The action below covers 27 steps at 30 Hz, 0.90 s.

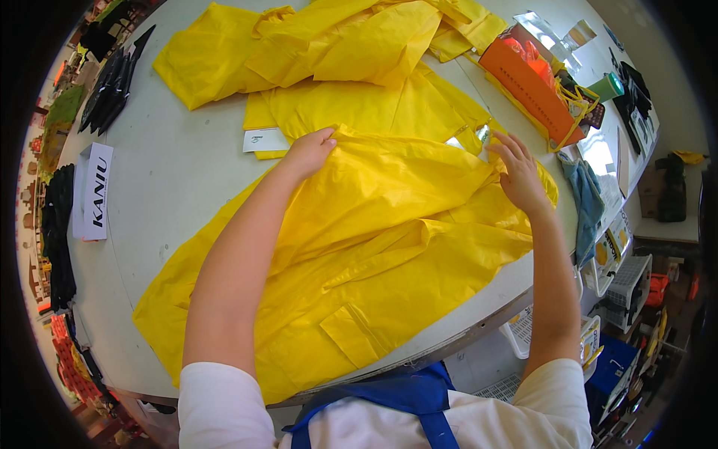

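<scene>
A yellow raincoat-like garment (404, 262) lies spread and wrinkled across the near part of the table, a flap pocket showing near its lower edge. At its far edge, my left hand (310, 153) is closed, pinching the yellow fabric between thumb and fingers. My right hand (521, 178) rests at the garment's right end with fingers apart, touching the cloth; its thumb is partly hidden. Just beyond lies another yellow garment (359, 101), with a white label card (265, 140) sticking out at its left. Small clear plastic pieces (484, 135) glint near my right fingertips.
More crumpled yellow garments (314, 45) are heaped at the far side. An orange box (532, 90) with odds and ends stands at the right, near a blue-grey cloth (583, 187). Black packets (116, 86) and a white box (93, 192) sit left. White baskets (628, 288) stand below right.
</scene>
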Motion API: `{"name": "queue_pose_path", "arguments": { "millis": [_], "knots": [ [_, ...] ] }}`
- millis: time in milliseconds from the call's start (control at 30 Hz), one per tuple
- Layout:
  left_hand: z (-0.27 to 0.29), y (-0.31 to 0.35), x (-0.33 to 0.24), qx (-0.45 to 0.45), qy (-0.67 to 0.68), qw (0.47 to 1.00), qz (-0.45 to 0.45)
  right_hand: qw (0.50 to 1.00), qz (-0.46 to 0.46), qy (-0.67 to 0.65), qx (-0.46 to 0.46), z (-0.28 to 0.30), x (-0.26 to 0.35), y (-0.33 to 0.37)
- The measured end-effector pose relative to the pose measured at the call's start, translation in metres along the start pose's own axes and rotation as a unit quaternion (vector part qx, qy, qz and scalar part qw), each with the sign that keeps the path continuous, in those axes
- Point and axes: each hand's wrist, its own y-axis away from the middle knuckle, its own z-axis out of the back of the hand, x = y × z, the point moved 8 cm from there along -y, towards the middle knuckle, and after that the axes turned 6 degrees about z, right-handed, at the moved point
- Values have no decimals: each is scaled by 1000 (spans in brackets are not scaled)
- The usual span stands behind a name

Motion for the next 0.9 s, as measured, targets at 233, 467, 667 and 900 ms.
{"name": "queue_pose_path", "arguments": {
  "millis": [233, 467, 667, 900],
  "knots": [
    [4, -4, 15, -43, 82, 995, -30, 996, -7, -28, 89, -40, -61, -10],
    [94, 133, 41, -23, -93, 995, -5, 993, -55, -1, 105, 0, -3, -10],
    [146, 303, 202, -52, -97, 986, 124, 941, -41, -336, 33, -7, 189, 32],
    [127, 346, 134, -78, 175, 962, 195, 816, 30, -566, 112, -39, 436, 14]
  ]
}}
